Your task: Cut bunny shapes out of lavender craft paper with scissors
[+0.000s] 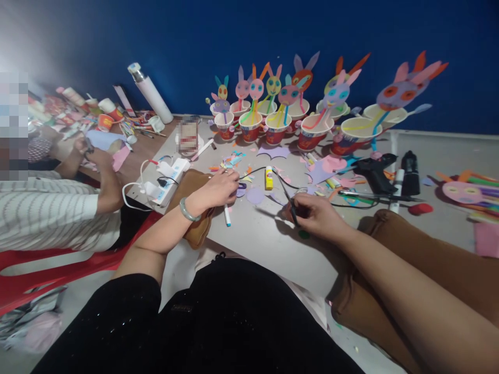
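My right hand (317,215) is closed round a pair of scissors (290,200), whose blades point up and to the left. Palm down, my left hand (218,189) rests over paper scraps at the edge of a brown cushion (193,192); its fingers are bent together, and what they hold is hidden. A small dark purple thing (242,186) lies at its fingertips. Just below that hand is a white marker with a blue end (227,215). Between both hands stand a yellow glue stick (268,178) and a purple paper disc (255,196).
Paper cups (277,130) with paper rabbit heads line the back by a blue wall. A black glue gun (376,174) lies at right, above another brown cushion (424,270). At left are a power strip (173,179), a white flask (152,96) and a co-worker's hands (91,153).
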The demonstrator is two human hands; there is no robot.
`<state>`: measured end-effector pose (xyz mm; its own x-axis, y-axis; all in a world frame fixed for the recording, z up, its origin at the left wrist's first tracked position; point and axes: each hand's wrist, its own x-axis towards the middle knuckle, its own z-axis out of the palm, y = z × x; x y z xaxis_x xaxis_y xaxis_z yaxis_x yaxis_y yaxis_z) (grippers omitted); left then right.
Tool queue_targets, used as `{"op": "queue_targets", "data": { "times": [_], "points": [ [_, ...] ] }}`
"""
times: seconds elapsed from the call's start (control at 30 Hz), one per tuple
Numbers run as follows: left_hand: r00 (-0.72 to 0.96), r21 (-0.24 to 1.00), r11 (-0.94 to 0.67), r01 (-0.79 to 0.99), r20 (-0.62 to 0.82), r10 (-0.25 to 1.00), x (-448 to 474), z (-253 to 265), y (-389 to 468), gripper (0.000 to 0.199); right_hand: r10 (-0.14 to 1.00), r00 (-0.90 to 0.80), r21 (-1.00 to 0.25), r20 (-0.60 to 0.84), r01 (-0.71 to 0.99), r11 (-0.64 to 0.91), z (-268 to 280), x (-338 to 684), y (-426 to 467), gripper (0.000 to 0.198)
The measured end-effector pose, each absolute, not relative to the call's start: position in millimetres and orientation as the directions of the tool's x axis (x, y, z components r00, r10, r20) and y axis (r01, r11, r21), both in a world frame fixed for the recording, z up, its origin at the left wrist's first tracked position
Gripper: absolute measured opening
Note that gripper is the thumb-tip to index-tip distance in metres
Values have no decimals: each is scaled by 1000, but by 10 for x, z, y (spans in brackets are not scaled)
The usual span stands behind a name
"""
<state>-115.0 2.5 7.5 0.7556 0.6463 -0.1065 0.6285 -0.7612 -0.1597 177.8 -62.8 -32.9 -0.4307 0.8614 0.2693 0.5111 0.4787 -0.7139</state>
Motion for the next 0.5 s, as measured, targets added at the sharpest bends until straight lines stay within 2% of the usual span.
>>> {"op": "queue_targets", "data": {
  "times": [0.27,0.4,0.5],
  "points": [
    [729,-153,-746,648,-159,665,-1133,129,9,22,807,-528,-698,265,472,538,-373,1797,-619,27],
    [708,-119,-746,656,-248,662,-1054,257,12,26,776,-582,-679,243,469,564,-370,1784,-632,26],
    [678,-143,-736,661,-306,668,-909,315,67,26,756,-615,-664,223,472,580,-360,1773,-645,27]
  ]
}}
